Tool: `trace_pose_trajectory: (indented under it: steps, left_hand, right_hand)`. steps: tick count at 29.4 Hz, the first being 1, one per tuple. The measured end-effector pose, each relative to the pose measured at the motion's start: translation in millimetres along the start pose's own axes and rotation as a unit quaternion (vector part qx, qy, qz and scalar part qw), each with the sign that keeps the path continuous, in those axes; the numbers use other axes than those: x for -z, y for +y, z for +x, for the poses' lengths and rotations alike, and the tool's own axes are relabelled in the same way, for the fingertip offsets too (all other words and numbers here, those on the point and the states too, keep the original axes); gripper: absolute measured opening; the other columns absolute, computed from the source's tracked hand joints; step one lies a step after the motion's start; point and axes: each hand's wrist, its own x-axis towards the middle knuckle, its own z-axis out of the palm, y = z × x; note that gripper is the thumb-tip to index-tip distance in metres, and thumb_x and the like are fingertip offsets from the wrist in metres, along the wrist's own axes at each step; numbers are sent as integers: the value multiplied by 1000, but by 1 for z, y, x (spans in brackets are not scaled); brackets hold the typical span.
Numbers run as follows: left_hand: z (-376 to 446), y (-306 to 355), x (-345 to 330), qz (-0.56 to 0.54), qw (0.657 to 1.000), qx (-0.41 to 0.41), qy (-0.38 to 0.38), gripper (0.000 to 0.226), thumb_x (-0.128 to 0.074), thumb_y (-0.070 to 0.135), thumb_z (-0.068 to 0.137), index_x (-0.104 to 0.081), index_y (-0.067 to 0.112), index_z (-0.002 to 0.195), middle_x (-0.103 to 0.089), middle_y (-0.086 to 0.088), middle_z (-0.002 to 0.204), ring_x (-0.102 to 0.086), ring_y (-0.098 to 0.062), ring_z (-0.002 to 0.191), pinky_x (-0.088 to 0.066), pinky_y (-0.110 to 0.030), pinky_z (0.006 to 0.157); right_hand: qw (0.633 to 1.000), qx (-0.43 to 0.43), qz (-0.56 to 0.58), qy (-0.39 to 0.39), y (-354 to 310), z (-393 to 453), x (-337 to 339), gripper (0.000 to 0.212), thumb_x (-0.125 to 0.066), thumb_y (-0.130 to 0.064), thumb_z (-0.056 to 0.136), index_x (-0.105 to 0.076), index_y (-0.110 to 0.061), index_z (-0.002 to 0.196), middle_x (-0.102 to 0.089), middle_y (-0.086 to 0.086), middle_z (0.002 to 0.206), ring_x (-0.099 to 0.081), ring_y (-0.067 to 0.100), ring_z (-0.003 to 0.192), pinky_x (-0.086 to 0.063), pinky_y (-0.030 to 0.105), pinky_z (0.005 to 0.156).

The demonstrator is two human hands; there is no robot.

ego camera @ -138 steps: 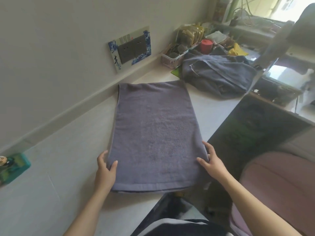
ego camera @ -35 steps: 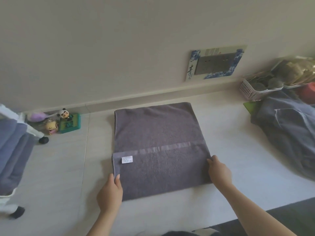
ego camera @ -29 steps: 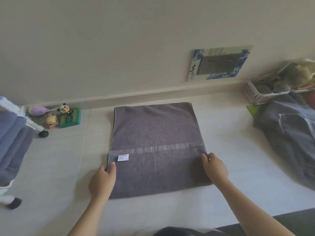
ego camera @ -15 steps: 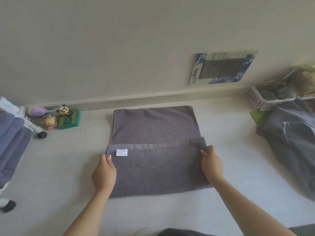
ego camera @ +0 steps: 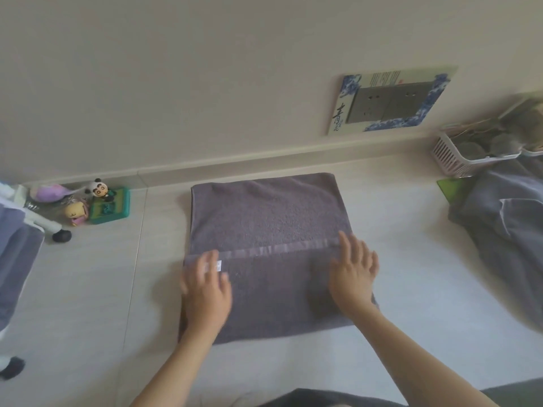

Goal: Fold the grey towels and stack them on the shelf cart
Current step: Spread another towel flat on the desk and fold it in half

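Towel [ego camera: 264,218], grey terry, one: lies flat on the pale counter [ego camera: 411,274], centre of view, its far edge close to the wall. Handling, as I judge it: soft, limp, light, no stiffness of its own, so it will sag unless carried from both sides; the pile should grip the counter, not slide. Best taken at the two near corners or along the side edges, fingers under and thumbs on top. Appearance: a near flap is folded up over the far part, ending in a smooth woven band [ego camera: 279,250] running left to right; a small white label [ego camera: 219,265] sits at the flap's left end. Heap [ego camera: 505,230] of more grey cloth, far right, unfolded. Cart [ego camera: 17,259], left edge, only partly in view, grey cloth on it. My right hand [ego camera: 354,277]: fingers straight and spread, palm down on the flap's right side, holding nothing. My left hand [ego camera: 207,289]: blurred, fingers extended flat over the flap's left side, partly covering the label, gripping nothing.
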Motion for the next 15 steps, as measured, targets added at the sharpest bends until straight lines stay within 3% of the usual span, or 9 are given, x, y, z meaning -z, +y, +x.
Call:
trace_pose_trajectory:
  steps: [2,5,9,15]
  left_hand:
    - [-11,31,-6,-21,989,-120,-84,52,-41,36,87,-56,12,130,-48,-16,140,-38,-31,130,-20,-52,108]
    - [-29,49,-18,7,966,-179,-189,61,-39,47,87,-44,19,141,-34,-9,152,-23,-27,141,-10,-50,113]
    - [-34,8,-15,36,969,-144,-199,64,-35,51,90,-35,22,146,-28,-4,154,-23,-23,142,-13,-49,115]
    - [-30,-35,5,32,967,-101,-234,64,-14,52,97,-45,18,141,-40,-7,148,-36,-26,135,-15,-45,115]
  right_hand:
    - [991,121,-12,-51,-20,-13,-10,49,-36,-36,88,-50,-22,133,-47,9,142,-41,34,132,-12,44,110]
    - [960,232,-48,-147,-28,-37,-27,51,-28,-46,94,-43,-27,138,-43,2,146,-34,25,138,-13,41,112]
    - [972,189,-54,-127,8,-30,-23,57,-13,-54,96,-39,-31,141,-39,1,148,-28,21,139,-16,41,113]
    - [985,89,-56,-139,44,-23,-8,60,-12,-54,95,-35,-27,144,-37,3,149,-29,23,139,-5,40,114]
